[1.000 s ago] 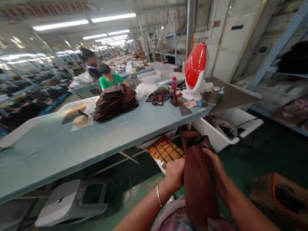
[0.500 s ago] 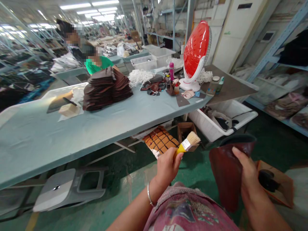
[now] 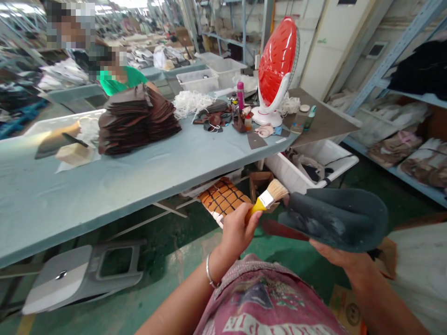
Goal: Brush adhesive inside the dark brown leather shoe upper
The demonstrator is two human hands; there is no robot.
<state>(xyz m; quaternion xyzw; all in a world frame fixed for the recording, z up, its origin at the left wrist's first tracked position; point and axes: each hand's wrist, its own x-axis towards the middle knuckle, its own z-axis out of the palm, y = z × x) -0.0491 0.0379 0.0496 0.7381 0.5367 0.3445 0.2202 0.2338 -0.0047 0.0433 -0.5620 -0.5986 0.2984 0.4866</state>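
Left hand (image 3: 237,232) was closed tight round the yellow handle of a paintbrush (image 3: 268,200). The metal band and pale bristles angled up to the right, and the bristle tips sat just at the left edge of the dark piece (image 3: 349,218). That piece was broad, flat and grey-black with a rounded right end, its upper face streaked with whitish smears. A red-brown layer showed from under its left side. It was held roughly level in front of the person's lap, above the green floor and lower than the table (image 3: 139,186), with the white bin (image 3: 344,163) just behind. Right hand (image 3: 344,258) held it from beneath at the near edge, palm up. Its fingers were mostly hidden under the piece, so I couldn't tell how far they curled.
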